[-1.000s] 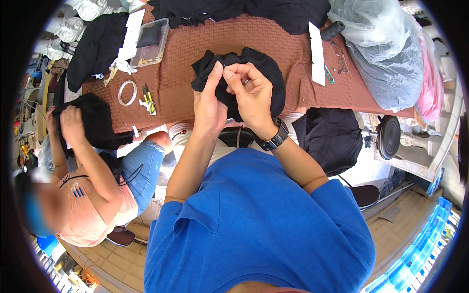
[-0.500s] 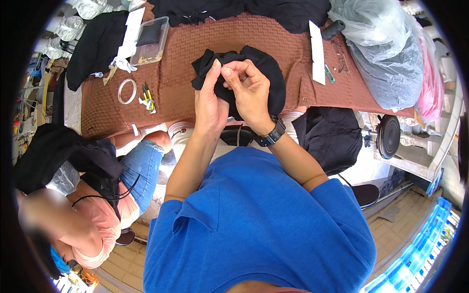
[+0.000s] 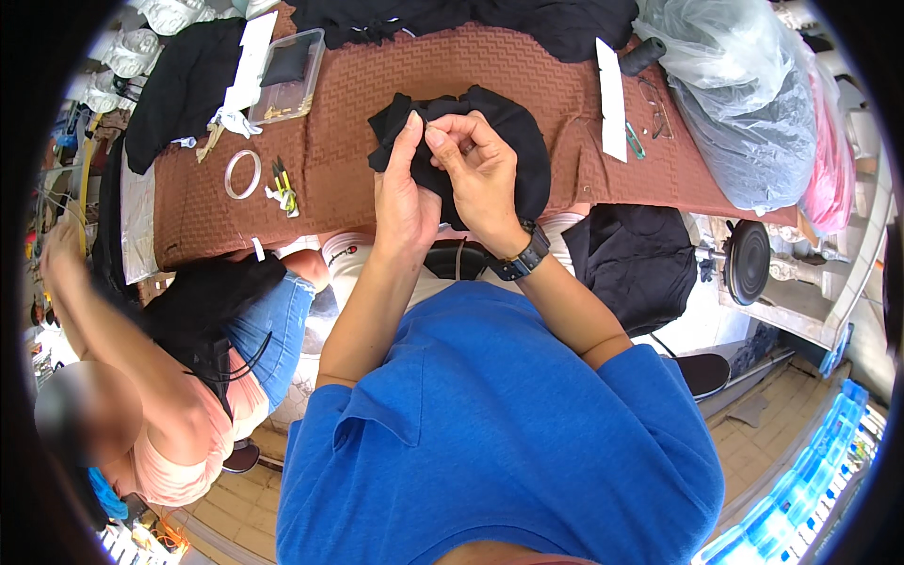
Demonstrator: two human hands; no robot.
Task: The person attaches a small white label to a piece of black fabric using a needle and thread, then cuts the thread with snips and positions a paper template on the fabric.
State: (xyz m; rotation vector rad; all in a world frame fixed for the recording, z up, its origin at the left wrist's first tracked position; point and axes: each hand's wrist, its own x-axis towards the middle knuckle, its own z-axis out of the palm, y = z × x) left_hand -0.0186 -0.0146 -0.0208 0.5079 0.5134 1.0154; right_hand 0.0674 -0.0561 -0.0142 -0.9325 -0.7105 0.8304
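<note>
Black cloth [image 3: 520, 155] lies bunched under both my hands at the front of the table. My left hand [image 3: 405, 193] grips an edge of it, its thumb pointing up along the fabric. Close beside that thumb, my right hand [image 3: 482, 179] is closed in a pinch of thumb and forefinger. Whatever sits between those fingertips is too small to make out. A dark watch [image 3: 524, 256] is strapped round my right wrist.
On the brown-covered table [image 3: 348, 85] lie yellow-handled thread snips [image 3: 284, 193], a clear ring [image 3: 243, 175], a plastic box [image 3: 299, 94], a white strip [image 3: 612, 104] and glasses [image 3: 656, 108]. Stuffed plastic bags [image 3: 744, 122] stand right. A co-worker [image 3: 179, 414] sits at my left.
The co-worker has raised both arms towards the far left, and black cloth now lies across their lap. My hands and the cloth under them have hardly shifted.
</note>
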